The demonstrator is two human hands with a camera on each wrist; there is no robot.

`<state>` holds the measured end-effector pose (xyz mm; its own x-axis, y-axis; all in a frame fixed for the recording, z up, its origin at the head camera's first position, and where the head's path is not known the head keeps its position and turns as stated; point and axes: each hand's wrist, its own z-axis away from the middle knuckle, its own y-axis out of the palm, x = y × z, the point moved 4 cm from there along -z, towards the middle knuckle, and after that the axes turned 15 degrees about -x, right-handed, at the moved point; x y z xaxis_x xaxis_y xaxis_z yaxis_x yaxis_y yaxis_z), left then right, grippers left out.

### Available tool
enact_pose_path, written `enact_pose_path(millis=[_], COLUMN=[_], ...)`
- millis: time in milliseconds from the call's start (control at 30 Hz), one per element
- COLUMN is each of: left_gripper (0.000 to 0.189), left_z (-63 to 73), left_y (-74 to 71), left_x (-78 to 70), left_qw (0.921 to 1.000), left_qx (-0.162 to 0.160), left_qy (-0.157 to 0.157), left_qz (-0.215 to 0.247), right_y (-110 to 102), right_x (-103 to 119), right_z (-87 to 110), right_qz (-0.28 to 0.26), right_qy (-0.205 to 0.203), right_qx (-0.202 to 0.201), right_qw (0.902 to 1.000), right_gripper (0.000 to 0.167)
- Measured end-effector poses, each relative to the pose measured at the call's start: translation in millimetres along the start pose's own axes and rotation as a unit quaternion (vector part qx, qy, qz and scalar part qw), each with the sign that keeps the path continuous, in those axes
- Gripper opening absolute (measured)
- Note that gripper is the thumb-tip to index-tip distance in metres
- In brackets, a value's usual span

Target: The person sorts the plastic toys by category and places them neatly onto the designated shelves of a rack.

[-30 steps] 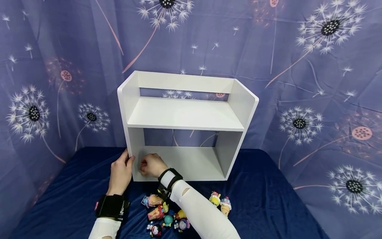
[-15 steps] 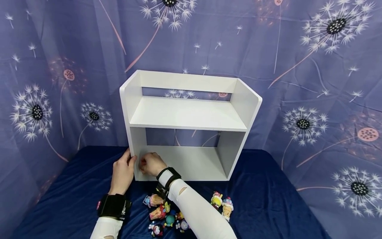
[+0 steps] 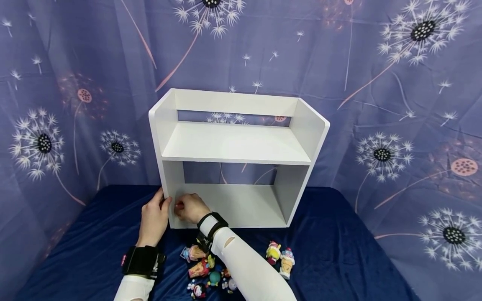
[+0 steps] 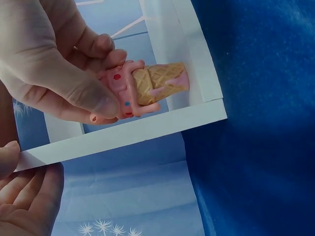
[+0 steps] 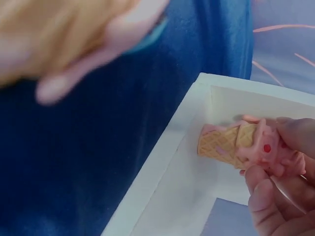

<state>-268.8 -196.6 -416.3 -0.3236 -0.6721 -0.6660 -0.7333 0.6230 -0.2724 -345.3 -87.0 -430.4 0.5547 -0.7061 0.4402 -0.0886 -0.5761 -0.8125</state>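
My right hand (image 3: 192, 207) reaches into the lower left corner of a white two-tier shelf (image 3: 237, 142). Its thumb and fingertips pinch the pink top of an ice-cream cone figurine (image 5: 229, 145), whose waffle base stands at the bottom board, close to the side panel. In the head view the figurine is hidden behind the hand. My left hand (image 3: 153, 219) holds the front edge of the shelf's left side panel (image 4: 123, 140), thumb at the front and fingers along the outside.
Several small toy figures (image 3: 199, 268) lie in a group on the dark blue cloth (image 3: 339, 251) in front of the shelf, partly under the right forearm. Two more, a yellow one (image 3: 273, 253) and a cone-shaped one (image 3: 287, 263), lie right of it. A patterned curtain (image 3: 94, 62) hangs behind.
The camera view shifts slightly. Both hands stay almost where they were, the right in the lower left corner and the left on the side panel.
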Motion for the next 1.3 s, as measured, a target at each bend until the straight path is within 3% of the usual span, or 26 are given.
enact_pose_path(millis=[333, 800, 1100, 1300], left_gripper=[0.032, 0.03, 0.029, 0.03], left_z=[1.2, 1.1, 1.5, 1.4], left_y=[-1.0, -1.3, -0.9, -1.7], left_x=[-5.9, -5.5, -6.5, -6.4], left_qw=[1.0, 1.0, 1.0, 1.0], left_qx=[-0.002, 0.002, 0.001, 0.001], left_qy=[0.008, 0.007, 0.001, -0.001], left_qz=[0.004, 0.006, 0.004, 0.0], right_y=[0, 2, 1, 2], right_x=[-2, -2, -3, -8], right_z=[2.8, 4.9, 8.8, 10.9], right_qz=[-0.028, -0.055, -0.006, -0.016], right_qy=[0.002, 0.046, 0.046, 0.038], right_qx=[-0.021, -0.02, -0.036, -0.032], right_qw=[0.9994, 0.9972, 0.9983, 0.9986], right_gripper=[0.006, 0.004, 0.006, 0.017])
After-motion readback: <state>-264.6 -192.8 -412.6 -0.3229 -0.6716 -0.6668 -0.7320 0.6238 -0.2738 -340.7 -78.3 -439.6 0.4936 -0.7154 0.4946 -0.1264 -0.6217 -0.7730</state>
